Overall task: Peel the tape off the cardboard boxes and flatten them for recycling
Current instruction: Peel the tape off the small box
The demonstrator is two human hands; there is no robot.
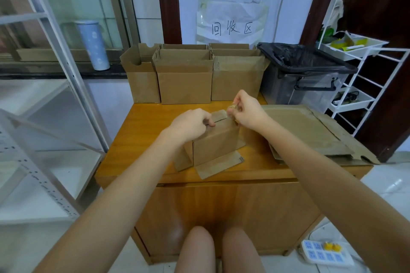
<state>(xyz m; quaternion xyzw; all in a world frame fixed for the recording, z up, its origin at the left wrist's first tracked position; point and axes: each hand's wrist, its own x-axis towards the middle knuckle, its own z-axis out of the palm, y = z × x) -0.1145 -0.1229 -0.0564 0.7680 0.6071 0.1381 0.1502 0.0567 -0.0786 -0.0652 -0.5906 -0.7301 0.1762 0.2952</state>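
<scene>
The box [216,142] stands mid-table [142,139], bottom flaps splayed, bare wood on its left and flattened cardboard [310,131] close on the right. My left hand [190,123] curls over the box's top edge; my right hand [248,111] pinches a tape [231,108] strip (crumpled) above the far corner.

I see a small brown cardboard box [216,143] standing upright mid-table, its bottom flaps splayed flat toward me and a dark slit along its top seam. A crumpled wad of tape [231,108] sits at its top right corner. Three open boxes [185,83] stand in a row behind; flattened cardboard [310,131] lies right
</scene>
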